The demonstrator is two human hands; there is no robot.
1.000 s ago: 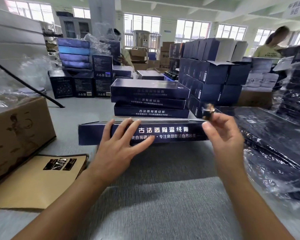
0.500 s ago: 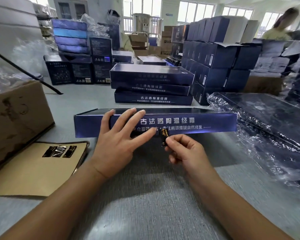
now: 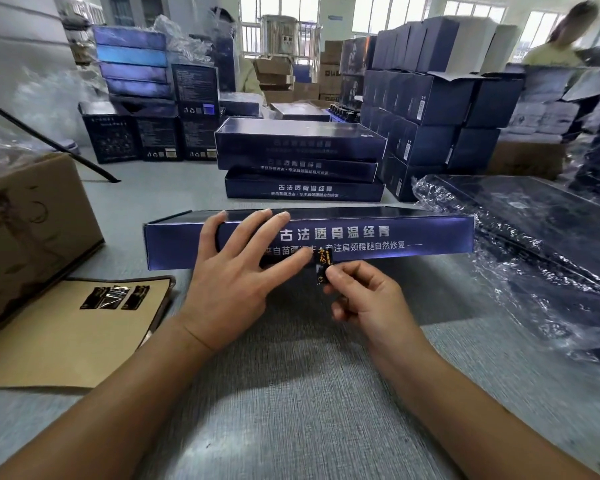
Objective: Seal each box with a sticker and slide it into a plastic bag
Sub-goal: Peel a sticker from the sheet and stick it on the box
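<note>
1. Sticker: small, dark with gold lettering, at centre frame. The right hand pinches its lower end between thumb and forefinger, the other fingers curled under. Its upper half overlaps the lower edge of the box front; I cannot tell whether it has adhered. Judged thin, tacky and easily creased, so best held by one end only.
2. Left hand: fingers straight and spread, laid flat on the box front, thumb tip just beside the sticker. The two hands are close together.
3. Box: long, flat, navy and glossy, lying across centre frame on the grey table, printed face toward the wearer. Judged light, stiff at the edges, liable to bow along its length and slippery against film. Take hold at the short ends for bagging.
4. Lower left: a tan backing sheet carries three spare stickers. A brown carton stands beside it, contents not visible.
5. Right of frame: clear plastic bags hold dark flat boxes of like kind. The box in hand is not yet bagged.
6. Behind centre: a stack of three like boxes, unbagged.
7. Upper right: piled navy cartons, some flaps open, contents unseen. A blurred person stands beyond.
</note>
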